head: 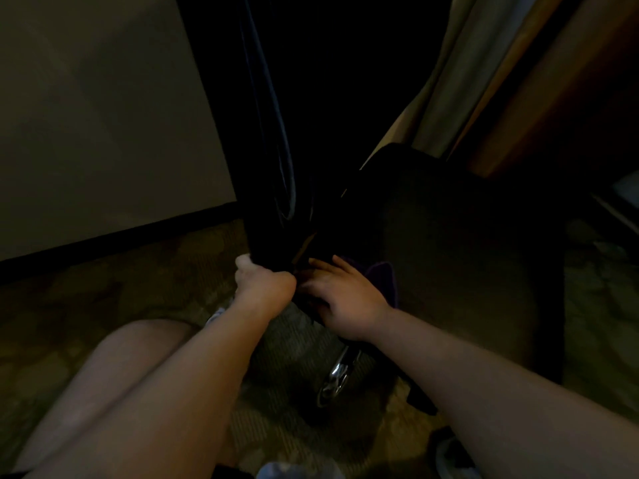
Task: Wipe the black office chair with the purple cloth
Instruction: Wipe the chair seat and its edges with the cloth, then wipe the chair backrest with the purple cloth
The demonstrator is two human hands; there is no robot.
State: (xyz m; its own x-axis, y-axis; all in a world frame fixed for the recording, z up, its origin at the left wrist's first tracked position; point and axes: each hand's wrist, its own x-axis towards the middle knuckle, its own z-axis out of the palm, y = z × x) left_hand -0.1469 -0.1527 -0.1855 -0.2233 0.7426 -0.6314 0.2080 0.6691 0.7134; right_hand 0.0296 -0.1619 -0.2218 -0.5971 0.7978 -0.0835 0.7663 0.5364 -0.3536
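The black office chair (449, 257) fills the dim middle and right of the head view, its tall backrest rising up the centre and its seat spreading to the right. My left hand (264, 283) is clenched around the lower edge of the backrest. Just to its right, my right hand (340, 299) lies flat, fingers spread, pressing the purple cloth (383, 276) against the chair where backrest meets seat. Only a corner of the cloth shows beyond my fingers.
A chrome part of the chair base (337, 376) gleams below my right wrist. Patterned carpet (121, 288) covers the floor. A pale wall (103, 115) with dark skirting stands at the left, curtains (460, 81) at the upper right. My bare knee (121, 375) is at bottom left.
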